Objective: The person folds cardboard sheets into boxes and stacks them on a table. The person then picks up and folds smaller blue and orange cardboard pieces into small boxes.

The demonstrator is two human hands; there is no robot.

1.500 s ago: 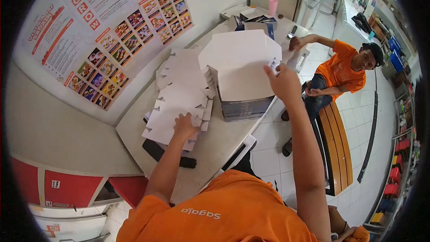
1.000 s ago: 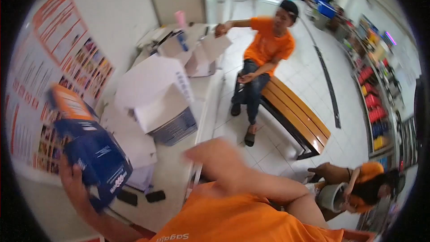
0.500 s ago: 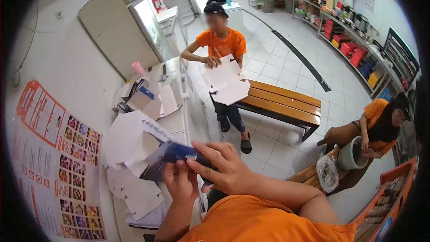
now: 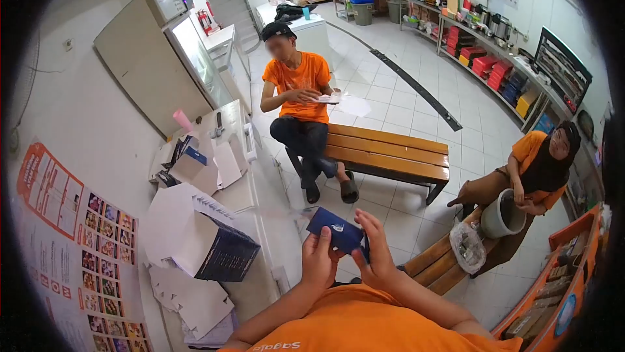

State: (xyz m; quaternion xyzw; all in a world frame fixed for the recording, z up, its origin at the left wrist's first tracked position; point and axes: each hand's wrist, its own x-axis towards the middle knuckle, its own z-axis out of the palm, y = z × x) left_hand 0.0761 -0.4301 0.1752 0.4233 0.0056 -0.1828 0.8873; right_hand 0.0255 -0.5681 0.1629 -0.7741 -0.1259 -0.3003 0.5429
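Observation:
A small dark blue cardboard box point(image 4: 340, 233) with a white printed mark is held in front of my orange shirt. My left hand point(image 4: 318, 262) grips its left end, thumb on the printed face and fingers behind. At the other end, my right hand point(image 4: 379, 257) has its thumb low on the box's edge and its fingers raised along the side, a dark flap between them. To the left, a stack of white cardboard sheets point(image 4: 170, 218) lies on a white counter, with a larger dark blue printed panel point(image 4: 228, 253) beside it.
Across from me a person in orange point(image 4: 298, 82) sits on a wooden bench point(image 4: 390, 150) holding white cardboard. At right another person point(image 4: 537, 163) holds a grey bucket point(image 4: 504, 215) near a clear plastic bag point(image 4: 467, 248). A fridge point(image 4: 153, 56) and a poster point(image 4: 78, 241) stand left.
My hands have moved right, away from the counter stack, with the blue box now showing its printed face. The person opposite has lowered and folded up the white cardboard, and my view has shifted.

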